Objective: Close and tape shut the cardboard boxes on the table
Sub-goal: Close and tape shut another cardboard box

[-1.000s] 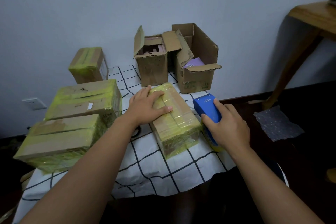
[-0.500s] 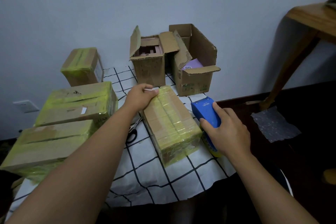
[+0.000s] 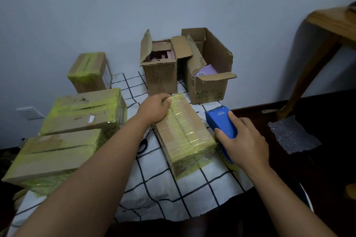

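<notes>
The left hand grips the far end of the taped box; it looks stiff, light and slippery. The right hand holds the blue tape dispenser.

The blue tape dispenser, right of centre in the frame, carries the white brand word "deli" on its top face, seen upside down from this view. A purple item inside the open cardboard box at upper centre bears a QR code, too small to decipher. Dark printed marks on that box's front wall are too blurred to read.
</notes>
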Motion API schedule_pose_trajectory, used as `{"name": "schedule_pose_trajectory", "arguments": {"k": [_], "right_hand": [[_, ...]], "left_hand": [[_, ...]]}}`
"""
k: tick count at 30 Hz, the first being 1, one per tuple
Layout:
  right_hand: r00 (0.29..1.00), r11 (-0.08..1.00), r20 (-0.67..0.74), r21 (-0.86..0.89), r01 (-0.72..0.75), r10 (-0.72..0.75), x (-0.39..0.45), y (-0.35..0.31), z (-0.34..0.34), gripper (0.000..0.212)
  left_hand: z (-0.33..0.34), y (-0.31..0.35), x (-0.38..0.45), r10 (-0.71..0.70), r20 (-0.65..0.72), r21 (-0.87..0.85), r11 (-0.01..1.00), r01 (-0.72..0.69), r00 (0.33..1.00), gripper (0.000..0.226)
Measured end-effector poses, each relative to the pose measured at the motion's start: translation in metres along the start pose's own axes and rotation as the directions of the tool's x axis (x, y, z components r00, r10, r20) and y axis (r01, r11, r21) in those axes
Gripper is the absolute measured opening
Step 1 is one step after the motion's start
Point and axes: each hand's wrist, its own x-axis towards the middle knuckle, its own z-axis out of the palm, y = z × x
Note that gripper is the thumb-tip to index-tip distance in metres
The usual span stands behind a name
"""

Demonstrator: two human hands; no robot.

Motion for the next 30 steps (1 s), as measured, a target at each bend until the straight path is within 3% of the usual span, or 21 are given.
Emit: {"name": "schedule_pose_trajectory", "arguments": {"k": [7, 16, 21, 24, 26, 28, 30], "right_hand": [[1.0, 1.0, -0.01, -0.007, -0.005, 0.005, 0.001, 0.001, 0.002, 0.068], [1.0, 1.0, 0.012, -0.011, -0.002, 0.002, 0.001, 0.001, 0.0, 0.069], [1.0, 1.0, 0.018, 0.004, -0.004, 0.004, 0.001, 0.0, -0.002, 0.069], [1.0, 1.0, 0.021, 0.021, -0.005, 0.004, -0.001, 0.0, -0.003, 0.068], [1.0, 0.999, 0.019, 0.033, -0.007, 0.006, -0.003, 0.001, -0.003, 0.067], [1.0, 0.999, 0.017, 0.035, -0.006, 0.006, -0.004, 0.0, -0.004, 0.067], [1.0, 1.0, 0.026, 0.028, -0.01, 0.01, -0.003, -0.001, -0.005, 0.066]], "left_hand": [[0.001, 0.002, -0.001, -0.012, 0.016, -0.044, 0.999, 0.012, 1.0, 0.039], [0.005, 0.0, 0.0, -0.049, -0.085, -0.161, 0.986, 0.035, 0.995, 0.031], [-0.008, 0.007, -0.014, -0.036, 0.024, 0.011, 0.999, 0.036, 0.999, 0.051], [-0.024, 0.032, -0.051, 0.074, 0.019, -0.064, 0.995, -0.073, 0.997, 0.064], [-0.024, 0.05, -0.094, 0.154, 0.1, -0.081, 0.986, -0.146, 0.983, 0.067], [-0.011, 0.056, -0.136, 0.255, 0.209, 0.099, 0.955, -0.28, 0.944, 0.074], [0.006, 0.052, -0.157, 0.329, 0.221, 0.248, 0.892, -0.379, 0.918, 0.068]]}}
